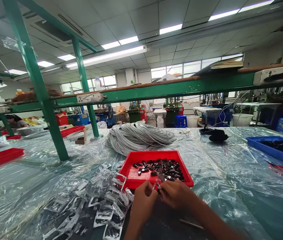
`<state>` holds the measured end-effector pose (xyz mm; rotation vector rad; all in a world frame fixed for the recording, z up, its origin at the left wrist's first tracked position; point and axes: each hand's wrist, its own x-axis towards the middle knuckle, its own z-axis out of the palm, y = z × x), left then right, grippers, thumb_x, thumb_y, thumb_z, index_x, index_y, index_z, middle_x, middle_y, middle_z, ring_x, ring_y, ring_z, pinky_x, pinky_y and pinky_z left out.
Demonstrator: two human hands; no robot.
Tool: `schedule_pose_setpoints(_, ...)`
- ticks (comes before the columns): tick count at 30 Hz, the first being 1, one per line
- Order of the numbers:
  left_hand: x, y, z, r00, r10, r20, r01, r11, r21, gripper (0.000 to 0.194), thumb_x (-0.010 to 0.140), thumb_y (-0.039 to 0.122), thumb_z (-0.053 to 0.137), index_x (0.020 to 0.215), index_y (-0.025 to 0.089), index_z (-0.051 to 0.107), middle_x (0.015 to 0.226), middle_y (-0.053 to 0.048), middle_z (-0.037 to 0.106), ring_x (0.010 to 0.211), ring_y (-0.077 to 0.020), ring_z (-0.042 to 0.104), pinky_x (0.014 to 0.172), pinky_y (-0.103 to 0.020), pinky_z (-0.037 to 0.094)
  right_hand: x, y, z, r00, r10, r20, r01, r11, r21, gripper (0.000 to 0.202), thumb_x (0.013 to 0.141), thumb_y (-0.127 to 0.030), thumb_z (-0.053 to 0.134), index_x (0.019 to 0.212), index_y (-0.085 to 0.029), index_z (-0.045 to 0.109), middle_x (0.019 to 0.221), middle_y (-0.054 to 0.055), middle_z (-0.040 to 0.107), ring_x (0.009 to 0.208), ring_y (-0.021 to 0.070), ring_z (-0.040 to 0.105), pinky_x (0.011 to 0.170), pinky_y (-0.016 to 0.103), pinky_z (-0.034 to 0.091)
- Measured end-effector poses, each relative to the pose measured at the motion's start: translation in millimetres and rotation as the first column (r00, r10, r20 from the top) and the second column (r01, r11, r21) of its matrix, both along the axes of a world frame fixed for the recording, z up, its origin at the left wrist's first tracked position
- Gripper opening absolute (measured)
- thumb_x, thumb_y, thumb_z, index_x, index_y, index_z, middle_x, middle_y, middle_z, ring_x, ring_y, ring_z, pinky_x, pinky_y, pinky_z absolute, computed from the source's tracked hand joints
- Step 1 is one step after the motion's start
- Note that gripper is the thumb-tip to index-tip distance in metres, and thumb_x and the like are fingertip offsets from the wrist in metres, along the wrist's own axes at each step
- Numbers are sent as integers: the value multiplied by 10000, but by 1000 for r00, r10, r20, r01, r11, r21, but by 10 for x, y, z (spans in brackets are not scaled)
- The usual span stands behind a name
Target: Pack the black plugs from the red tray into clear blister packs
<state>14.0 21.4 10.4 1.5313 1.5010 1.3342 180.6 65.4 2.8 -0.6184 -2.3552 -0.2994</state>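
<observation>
My left hand (144, 197) and my right hand (175, 193) meet in front of the red tray (129, 178). Thumb and fingers of both are pinched together on a small shiny, see-through piece (158, 181), blurred and partly hidden by the fingertips. Inside the tray lie many small black parts (167, 168) with shiny metal ends, heaped mostly toward its right side. To the left of my left hand spreads a loose pile of thin silvery, clear frame-like pieces (103, 201), reaching up to the tray's near left corner.
A big coil of grey cable (140, 136) sits behind the tray. A blue tray (263, 145) of dark parts stands at right, another red tray (1, 158) at left. Green posts (47, 110) and a shelf beam (156, 89) rise over the plastic-covered table. A thin stick (191, 224) lies nearby.
</observation>
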Motion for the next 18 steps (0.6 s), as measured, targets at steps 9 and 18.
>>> schedule_pose_setpoints(9, -268, 96, 4, 773, 161, 614, -258, 963, 72, 287, 746, 465, 644, 808, 227, 496, 469, 100, 493, 345, -95, 430, 372, -196, 342, 104, 154, 217, 878, -307, -368, 140, 898, -417, 333, 915, -225, 481, 1237, -157, 533, 1148, 139, 626, 755, 190, 647, 700, 313, 525)
schedule_pose_setpoints(18, -223, 175, 34, 762, -10, 647, 67, 996, -63, 448, 598, 439, 786, 913, 148, 655, 654, 2, 626, 429, -107, 516, 345, -206, 383, 689, -380, 352, 815, -313, 487, 524, 757, -390, 163, 709, -74, 631, 837, -161, 680, 843, 99, 696, 756, 271, 663, 612, 318, 477)
